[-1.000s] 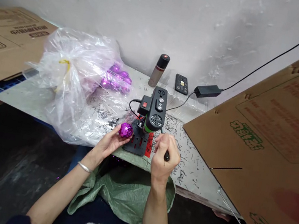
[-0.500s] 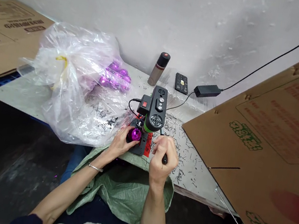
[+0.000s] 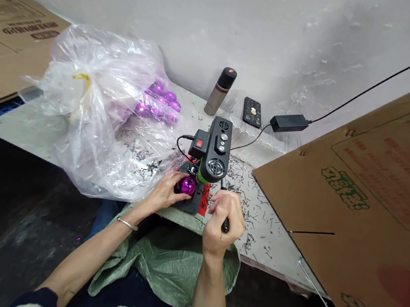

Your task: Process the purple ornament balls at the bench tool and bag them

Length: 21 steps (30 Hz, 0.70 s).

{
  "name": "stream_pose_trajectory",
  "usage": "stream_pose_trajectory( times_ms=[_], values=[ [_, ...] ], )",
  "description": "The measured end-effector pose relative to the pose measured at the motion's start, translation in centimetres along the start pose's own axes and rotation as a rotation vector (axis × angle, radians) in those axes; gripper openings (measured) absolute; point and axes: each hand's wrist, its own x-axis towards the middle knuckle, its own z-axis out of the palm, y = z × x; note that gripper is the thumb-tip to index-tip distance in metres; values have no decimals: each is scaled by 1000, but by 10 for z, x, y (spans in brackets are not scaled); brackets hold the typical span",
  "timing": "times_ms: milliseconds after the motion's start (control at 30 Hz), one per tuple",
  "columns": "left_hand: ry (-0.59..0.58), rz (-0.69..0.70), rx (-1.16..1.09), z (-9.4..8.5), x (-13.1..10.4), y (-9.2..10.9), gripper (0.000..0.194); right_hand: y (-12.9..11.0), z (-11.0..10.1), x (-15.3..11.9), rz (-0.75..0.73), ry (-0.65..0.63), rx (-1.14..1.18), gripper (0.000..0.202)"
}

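Between the thumb and fingers of my left hand (image 3: 163,192) is a shiny purple faceted ball (image 3: 187,186), held at the base of a small black bench press machine (image 3: 219,148). My right hand (image 3: 225,220) is wrapped round the machine's lever handle (image 3: 226,226), whose black end sticks out below the fist. A red switch (image 3: 199,143) shows on the box at the machine's left side. The machine's head hides whatever lies directly above the ball. Red tape (image 3: 204,200) lies beside the base plate (image 3: 191,205).
A tied clear plastic bag (image 3: 94,118) lies to the left, with purple balls (image 3: 160,103) by it. Behind are a spray can (image 3: 220,91), a phone (image 3: 252,111) and a power adapter (image 3: 289,123). Black scraps litter the table (image 3: 264,243). A large carton (image 3: 374,204) stands right.
The view has shifted slightly. My left hand still holds the ball at the machine's base, and my right fist on the lever sits a little lower.
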Motion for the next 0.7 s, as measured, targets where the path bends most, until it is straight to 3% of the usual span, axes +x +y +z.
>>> stream_pose_trajectory(
  times_ms=[333,700],
  values=[
    [104,23,-45,32,-2,-10,68,3,-1,-5,11,9,-8,34],
    [111,106,-13,32,-6,-7,62,39,12,-46,-88,74,-46,33]
  ],
)
